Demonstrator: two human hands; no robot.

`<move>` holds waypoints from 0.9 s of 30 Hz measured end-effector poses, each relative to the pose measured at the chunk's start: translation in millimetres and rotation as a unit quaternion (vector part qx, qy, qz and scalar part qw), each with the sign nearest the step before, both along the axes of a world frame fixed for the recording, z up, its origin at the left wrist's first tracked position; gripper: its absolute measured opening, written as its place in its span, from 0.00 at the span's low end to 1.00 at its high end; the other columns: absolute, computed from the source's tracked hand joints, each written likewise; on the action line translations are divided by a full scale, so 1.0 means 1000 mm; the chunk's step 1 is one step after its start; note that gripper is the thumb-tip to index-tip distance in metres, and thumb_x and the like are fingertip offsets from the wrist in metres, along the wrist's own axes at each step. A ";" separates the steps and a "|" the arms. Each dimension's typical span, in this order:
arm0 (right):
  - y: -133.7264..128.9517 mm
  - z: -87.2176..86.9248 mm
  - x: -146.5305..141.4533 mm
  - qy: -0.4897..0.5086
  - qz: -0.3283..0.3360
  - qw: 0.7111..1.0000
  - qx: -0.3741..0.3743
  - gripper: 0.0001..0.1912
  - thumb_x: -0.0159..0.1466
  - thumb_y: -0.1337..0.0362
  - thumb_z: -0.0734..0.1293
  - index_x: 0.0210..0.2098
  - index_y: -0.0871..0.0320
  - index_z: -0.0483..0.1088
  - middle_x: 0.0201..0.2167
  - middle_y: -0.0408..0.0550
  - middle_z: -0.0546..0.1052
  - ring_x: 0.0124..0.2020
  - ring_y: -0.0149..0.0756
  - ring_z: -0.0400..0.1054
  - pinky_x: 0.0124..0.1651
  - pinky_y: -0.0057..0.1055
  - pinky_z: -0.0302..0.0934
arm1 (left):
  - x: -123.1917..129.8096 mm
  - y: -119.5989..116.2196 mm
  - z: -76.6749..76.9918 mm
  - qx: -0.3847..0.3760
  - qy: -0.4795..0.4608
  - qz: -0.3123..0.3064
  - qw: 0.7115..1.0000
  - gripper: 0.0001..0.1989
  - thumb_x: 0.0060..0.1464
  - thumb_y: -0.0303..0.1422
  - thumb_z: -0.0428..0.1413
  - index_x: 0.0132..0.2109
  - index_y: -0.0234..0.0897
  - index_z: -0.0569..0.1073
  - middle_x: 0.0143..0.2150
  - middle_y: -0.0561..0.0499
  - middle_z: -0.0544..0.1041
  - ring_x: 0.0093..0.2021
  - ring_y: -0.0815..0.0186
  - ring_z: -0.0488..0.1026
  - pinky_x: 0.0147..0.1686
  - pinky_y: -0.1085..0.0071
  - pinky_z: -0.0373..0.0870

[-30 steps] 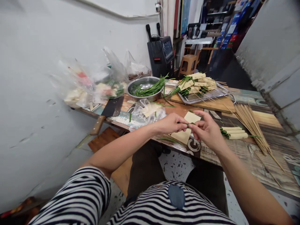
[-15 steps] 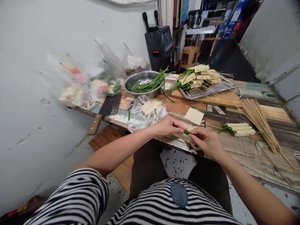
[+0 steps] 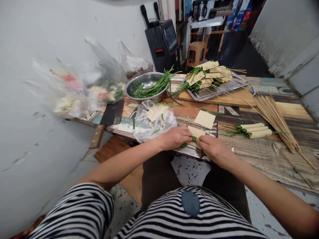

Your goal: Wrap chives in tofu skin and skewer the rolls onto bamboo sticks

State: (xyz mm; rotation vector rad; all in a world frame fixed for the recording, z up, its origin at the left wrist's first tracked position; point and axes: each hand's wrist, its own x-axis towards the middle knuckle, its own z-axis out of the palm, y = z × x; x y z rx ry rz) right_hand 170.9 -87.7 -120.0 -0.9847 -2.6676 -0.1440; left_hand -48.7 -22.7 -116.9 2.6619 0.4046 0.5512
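Note:
My left hand (image 3: 177, 136) and my right hand (image 3: 213, 148) meet at the table's near edge, fingers closed. Between them is a short green bundle of chives (image 3: 194, 139), lying across a pale yellow tofu sheet (image 3: 196, 131). Each hand pinches one end of the bundle, and the fingers partly hide both it and the sheet. Just beyond, another square tofu sheet (image 3: 204, 119) lies flat. Right of my hands, several finished-looking rolls (image 3: 259, 132) of tofu sheet with chives inside rest side by side.
Bamboo skewers (image 3: 276, 119) lie at the right. Behind, a metal tray (image 3: 199, 96) bears skewered rolls on a wooden board (image 3: 224, 102). A steel bowl (image 3: 133, 94) holds chives. A plastic bag (image 3: 142, 122), a cleaver (image 3: 112, 113) overhanging the edge and more bags (image 3: 97, 93) are leftward.
My hands have brought the chive bundle down onto the tofu sheet, and the fingers are now curled lower over its ends. The whole view has shifted slightly.

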 end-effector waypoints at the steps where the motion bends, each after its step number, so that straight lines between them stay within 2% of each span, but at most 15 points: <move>1: 0.000 0.001 -0.001 -0.020 0.003 1.000 0.000 0.13 0.68 0.68 0.55 0.38 0.64 0.71 0.32 0.51 0.71 0.35 0.36 0.63 0.38 0.31 0.57 | -0.001 0.001 0.002 0.010 0.013 -0.020 1.000 0.14 0.63 0.30 0.46 0.39 0.34 0.76 0.43 0.39 0.78 0.46 0.62 0.71 0.52 0.62 0.66; 4: -0.001 0.004 -0.004 -0.064 0.011 0.998 -0.009 0.14 0.69 0.66 0.56 0.36 0.64 0.71 0.32 0.52 0.71 0.36 0.38 0.63 0.39 0.33 0.56 | -0.005 0.003 0.008 0.034 0.042 -0.057 0.997 0.13 0.62 0.33 0.49 0.41 0.33 0.76 0.44 0.37 0.77 0.47 0.60 0.71 0.53 0.61 0.66; 6: -0.002 0.006 -0.007 -0.091 0.010 0.996 -0.007 0.12 0.68 0.69 0.57 0.35 0.64 0.71 0.32 0.53 0.71 0.35 0.38 0.63 0.38 0.34 0.56 | -0.006 0.004 0.009 0.041 0.051 -0.061 0.996 0.13 0.61 0.35 0.51 0.42 0.32 0.76 0.44 0.37 0.76 0.48 0.59 0.71 0.53 0.60 0.67; 9: -0.005 0.007 -0.012 -0.117 -0.010 0.993 0.005 0.12 0.67 0.71 0.57 0.34 0.65 0.72 0.31 0.53 0.71 0.33 0.38 0.63 0.36 0.35 0.55 | -0.005 0.003 0.007 0.030 0.043 -0.046 0.998 0.12 0.62 0.33 0.50 0.42 0.32 0.76 0.45 0.38 0.77 0.48 0.61 0.72 0.54 0.60 0.67; 14: -0.007 0.007 -0.012 -0.081 -0.037 0.996 -0.015 0.13 0.67 0.71 0.57 0.34 0.65 0.72 0.31 0.54 0.72 0.33 0.37 0.64 0.36 0.33 0.55 | 0.000 -0.003 0.002 0.001 0.007 0.008 1.000 0.13 0.62 0.32 0.48 0.40 0.35 0.77 0.42 0.41 0.79 0.45 0.63 0.73 0.52 0.62 0.69; 16: -0.003 0.008 -0.007 -0.031 -0.050 0.997 -0.054 0.14 0.67 0.70 0.57 0.32 0.63 0.73 0.30 0.52 0.72 0.32 0.35 0.64 0.35 0.31 0.55 | 0.000 -0.007 -0.001 -0.010 -0.016 0.036 0.999 0.13 0.62 0.33 0.48 0.39 0.35 0.78 0.40 0.42 0.80 0.44 0.64 0.74 0.49 0.64 0.70; 18: 0.003 0.009 0.000 0.053 -0.059 0.989 -0.124 0.15 0.67 0.67 0.58 0.30 0.61 0.74 0.29 0.50 0.72 0.31 0.33 0.65 0.34 0.28 0.56 | -0.001 -0.012 -0.005 -0.018 -0.033 0.065 0.997 0.14 0.63 0.34 0.48 0.40 0.36 0.78 0.40 0.42 0.80 0.42 0.65 0.75 0.47 0.66 0.70; 22: 0.018 0.013 0.009 0.175 -0.074 0.948 -0.256 0.11 0.64 0.64 0.63 0.29 0.60 0.76 0.29 0.48 0.75 0.30 0.30 0.67 0.35 0.27 0.58 | -0.001 -0.021 -0.009 -0.008 -0.030 0.142 0.989 0.15 0.63 0.35 0.47 0.47 0.35 0.76 0.36 0.43 0.80 0.37 0.65 0.75 0.40 0.68 0.69; 24: 0.023 0.014 0.010 0.191 -0.086 0.936 -0.284 0.09 0.62 0.65 0.65 0.29 0.59 0.76 0.29 0.47 0.76 0.30 0.31 0.67 0.35 0.27 0.58 | 0.001 -0.022 -0.007 0.000 -0.014 0.145 0.989 0.16 0.64 0.34 0.45 0.48 0.35 0.76 0.36 0.44 0.79 0.36 0.65 0.74 0.41 0.68 0.69; 27: 0.024 0.016 0.008 0.205 -0.087 0.928 -0.300 0.08 0.60 0.66 0.66 0.27 0.59 0.76 0.29 0.47 0.76 0.30 0.31 0.68 0.35 0.27 0.58 | 0.002 -0.024 0.001 0.010 0.018 0.122 0.992 0.16 0.64 0.33 0.45 0.41 0.35 0.77 0.37 0.44 0.78 0.37 0.66 0.72 0.43 0.68 0.67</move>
